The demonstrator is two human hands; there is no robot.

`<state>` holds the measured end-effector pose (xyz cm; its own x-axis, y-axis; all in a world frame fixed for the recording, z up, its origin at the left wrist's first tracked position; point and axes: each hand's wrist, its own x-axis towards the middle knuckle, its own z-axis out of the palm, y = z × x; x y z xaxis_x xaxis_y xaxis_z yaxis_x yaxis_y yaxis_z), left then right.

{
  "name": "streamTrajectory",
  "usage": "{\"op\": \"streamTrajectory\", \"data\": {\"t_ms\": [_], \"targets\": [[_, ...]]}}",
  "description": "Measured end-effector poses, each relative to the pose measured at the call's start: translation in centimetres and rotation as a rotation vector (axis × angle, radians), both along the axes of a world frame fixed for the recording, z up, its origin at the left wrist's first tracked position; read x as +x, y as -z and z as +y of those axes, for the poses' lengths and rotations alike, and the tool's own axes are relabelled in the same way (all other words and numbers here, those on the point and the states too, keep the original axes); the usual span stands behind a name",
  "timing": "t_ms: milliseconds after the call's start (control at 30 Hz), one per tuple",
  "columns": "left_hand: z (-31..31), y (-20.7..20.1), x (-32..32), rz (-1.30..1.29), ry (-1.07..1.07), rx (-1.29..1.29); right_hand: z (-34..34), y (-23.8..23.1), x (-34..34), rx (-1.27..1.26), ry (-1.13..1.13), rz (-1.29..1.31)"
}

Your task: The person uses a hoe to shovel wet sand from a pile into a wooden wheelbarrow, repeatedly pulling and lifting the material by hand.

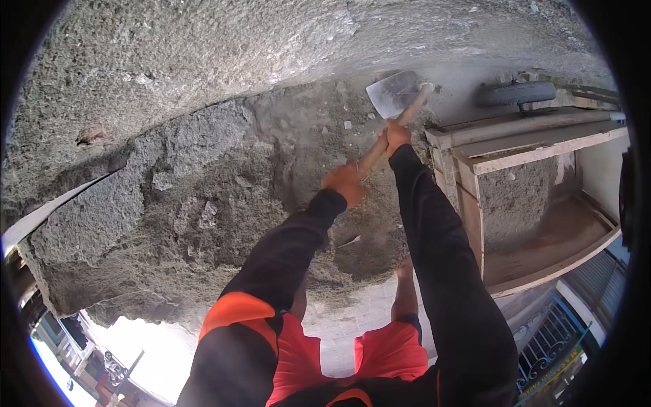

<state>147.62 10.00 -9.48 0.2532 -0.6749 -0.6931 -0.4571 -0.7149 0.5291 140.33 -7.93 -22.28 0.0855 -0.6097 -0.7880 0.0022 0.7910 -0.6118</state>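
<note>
Gripping a pale wooden handle in the head view, both hands are closed around it: the left hand near its close end, the right hand farther along, probably spaced for leverage. The tool's flat grey metal blade is at the far side of the rough grey, sandy material, likely angled for scraping, left of a wooden-framed box.

Pale floor under grey sand; lump, small white chip on top.
</note>
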Motion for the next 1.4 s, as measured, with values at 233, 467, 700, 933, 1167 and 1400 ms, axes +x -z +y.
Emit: {"op": "streamTrajectory", "data": {"t_ms": [233, 467, 700, 933, 1167, 1400], "targets": [[-4.2, 0.3, 13.9, -0.04, 0.256, -0.04, -3.9, 7.0, 8.6, 0.049, 0.118, -0.119], [10.9, -5.1, 16.7, -0.112, 0.213, 0.086, 12.9, 1.9, 15.7, 0.303, -0.106, 0.027], [18.7, -9.1, 5.8, -0.17, -0.105, 0.137, 21.1, -2.3, 11.6, 0.405, -0.44, 0.086], [16.7, -15.8, 0.7, -0.109, -0.267, 0.062, 18.9, -9.5, 6.6, 0.398, -0.58, 0.016], [17.2, -21.3, -5.4, 0.675, -0.934, -0.014, 17.5, -17.3, -0.6, 0.297, -0.836, 0.09], [14.7, -17.3, -12.8, 1.059, -1.311, 0.127, 13.5, -29.6, -9.9, 0.231, -1.329, 0.193]]}}
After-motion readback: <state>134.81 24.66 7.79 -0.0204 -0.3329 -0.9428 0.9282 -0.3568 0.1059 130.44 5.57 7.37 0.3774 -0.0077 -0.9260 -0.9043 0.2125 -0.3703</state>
